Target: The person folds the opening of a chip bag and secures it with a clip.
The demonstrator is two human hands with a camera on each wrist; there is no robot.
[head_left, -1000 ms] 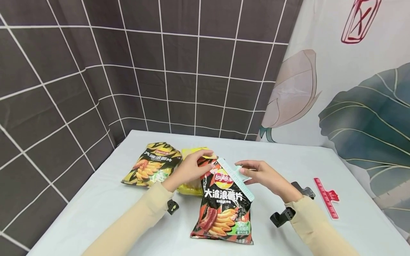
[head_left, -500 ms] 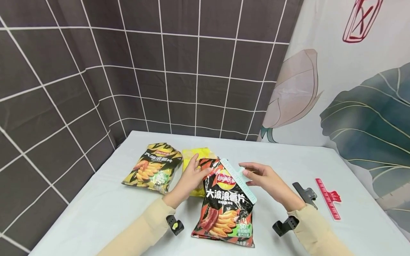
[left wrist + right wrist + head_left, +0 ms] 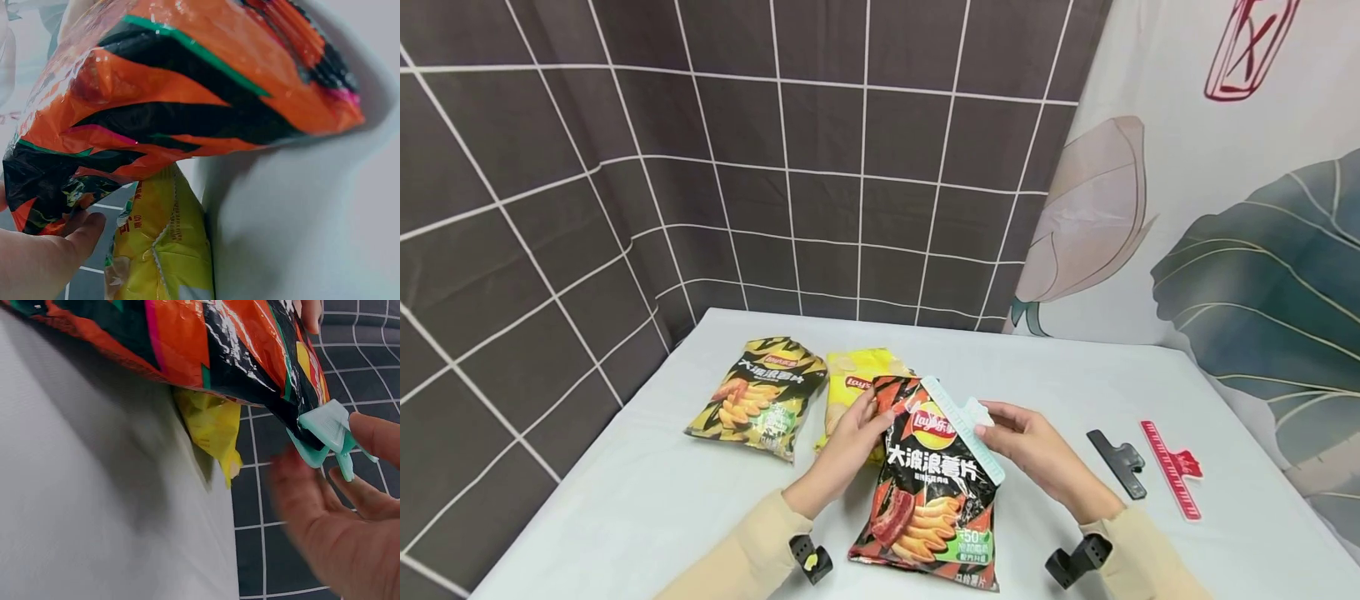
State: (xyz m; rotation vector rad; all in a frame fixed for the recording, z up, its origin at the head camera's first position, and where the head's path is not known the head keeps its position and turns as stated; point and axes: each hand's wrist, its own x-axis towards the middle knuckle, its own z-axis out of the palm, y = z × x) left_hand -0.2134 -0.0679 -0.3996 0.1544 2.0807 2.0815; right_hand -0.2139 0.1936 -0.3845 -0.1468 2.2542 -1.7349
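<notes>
A red-and-black bag of potato chips (image 3: 925, 500) lies tilted in the middle of the table, its top right corner folded under a pale mint bag clip (image 3: 964, 432). My left hand (image 3: 841, 454) grips the bag's upper left edge, thumb in front and fingers behind. At the clip's handle, my right hand (image 3: 1037, 446) pinches it between thumb and forefinger; its other fingers (image 3: 294, 487) are blurred and stand apart behind it. In the right wrist view the mint clip (image 3: 325, 428) bites the bag's corner. The bag's underside (image 3: 169, 119) fills the left wrist view.
A yellow chip bag (image 3: 857, 367) lies just behind, partly hidden by the left hand and the red bag. Further left is a black-and-gold chip bag (image 3: 760, 396). A black clip (image 3: 1118, 462) and a red clip (image 3: 1172, 471) lie at the right of the white table (image 3: 625, 508).
My left hand has opened away from the bag's top, then come lower to hold its left edge. The clipped bag has shifted slightly toward me and right, with my right hand alongside.
</notes>
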